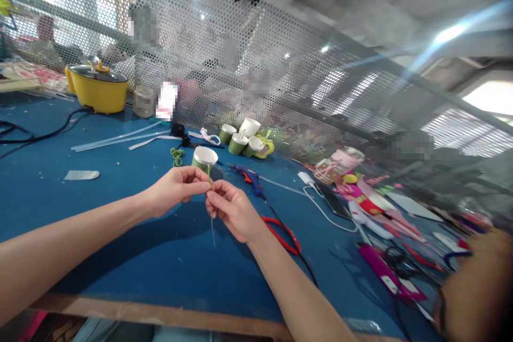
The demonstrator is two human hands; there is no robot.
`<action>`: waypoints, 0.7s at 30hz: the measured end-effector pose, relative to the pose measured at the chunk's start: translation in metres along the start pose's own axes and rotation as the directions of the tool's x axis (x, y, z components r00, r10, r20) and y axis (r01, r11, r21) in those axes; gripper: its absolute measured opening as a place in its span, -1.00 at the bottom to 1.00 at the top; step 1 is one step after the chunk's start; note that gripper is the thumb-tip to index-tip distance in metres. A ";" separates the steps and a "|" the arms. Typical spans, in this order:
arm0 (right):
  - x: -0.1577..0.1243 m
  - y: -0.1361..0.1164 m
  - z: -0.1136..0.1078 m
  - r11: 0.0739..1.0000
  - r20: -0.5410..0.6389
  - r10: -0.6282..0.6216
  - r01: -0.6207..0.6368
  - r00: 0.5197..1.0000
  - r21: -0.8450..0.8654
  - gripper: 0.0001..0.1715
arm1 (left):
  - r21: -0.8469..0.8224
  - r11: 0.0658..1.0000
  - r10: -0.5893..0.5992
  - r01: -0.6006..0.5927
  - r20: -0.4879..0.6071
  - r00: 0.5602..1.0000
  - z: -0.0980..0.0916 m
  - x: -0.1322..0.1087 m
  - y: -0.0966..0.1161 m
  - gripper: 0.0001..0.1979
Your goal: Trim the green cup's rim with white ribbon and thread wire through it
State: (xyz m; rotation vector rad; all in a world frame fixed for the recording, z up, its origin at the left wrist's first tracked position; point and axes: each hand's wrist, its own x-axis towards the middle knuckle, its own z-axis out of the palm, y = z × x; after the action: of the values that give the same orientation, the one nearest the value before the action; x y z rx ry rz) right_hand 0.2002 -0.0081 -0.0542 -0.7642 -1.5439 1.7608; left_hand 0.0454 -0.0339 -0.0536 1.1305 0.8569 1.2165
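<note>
My left hand (pixel 180 189) and my right hand (pixel 232 208) meet over the blue table, fingertips pinched together. Between them is a thin green stem-like strand (pixel 209 172), its pale, wire-like tail (pixel 213 232) hanging below the fingers. Just behind my fingers stands a small cup (pixel 205 156), white inside and green outside. A bundle of green cord (pixel 177 157) lies left of that cup. To the right of it rests a blue glue gun (pixel 249 175). Red-handled scissors (pixel 285 235) are partly hidden by my right forearm.
Several green and white cups (pixel 238 143) stand by the perforated metal screen (pixel 224 64). A yellow electric pot (pixel 98 88) and a glass jar (pixel 143 101) are at back left. A phone (pixel 332 200), cables and craft pieces crowd the right; another person's arm (pixel 476 288) is there.
</note>
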 end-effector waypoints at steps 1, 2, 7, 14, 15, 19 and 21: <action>0.001 0.001 0.000 1.000 -0.021 -0.006 0.006 1.000 -0.018 -0.80 | 0.021 1.000 0.007 -0.006 -0.018 1.000 0.000 0.000 0.000 -0.82; 0.001 0.001 0.000 0.999 -0.038 -0.014 0.012 0.999 -0.036 -0.79 | 0.042 0.999 0.012 -0.011 -0.034 0.999 0.001 0.000 0.000 -0.82; 0.002 0.004 0.002 0.986 -0.086 -0.066 0.051 0.994 -0.160 -0.81 | 0.151 0.988 0.050 -0.033 -0.112 0.992 0.002 0.000 -0.001 -0.83; -0.001 0.000 0.002 0.993 -0.023 0.001 -0.003 1.000 -0.118 -0.79 | 0.062 0.998 0.005 -0.002 -0.059 0.998 0.000 -0.001 -0.002 -0.79; -0.002 -0.001 0.001 0.998 0.008 0.034 -0.033 0.999 -0.059 -0.79 | 0.030 1.000 -0.004 0.005 -0.030 1.000 0.000 -0.001 -0.002 -0.79; -0.002 -0.005 0.000 0.992 0.091 0.086 -0.094 0.992 0.079 -0.80 | -0.040 0.999 -0.003 0.003 0.017 1.000 0.000 -0.001 0.000 -0.79; -0.002 -0.003 0.000 0.995 0.067 0.063 -0.068 0.996 0.072 -0.80 | -0.054 0.999 0.006 -0.006 -0.016 1.000 0.001 -0.001 -0.001 -0.79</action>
State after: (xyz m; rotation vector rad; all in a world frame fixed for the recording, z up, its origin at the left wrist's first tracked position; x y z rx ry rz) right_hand 0.2018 -0.0097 -0.0508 -0.7349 -1.5018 1.8970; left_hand 0.0466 -0.0348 -0.0541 1.0823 0.8284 1.2478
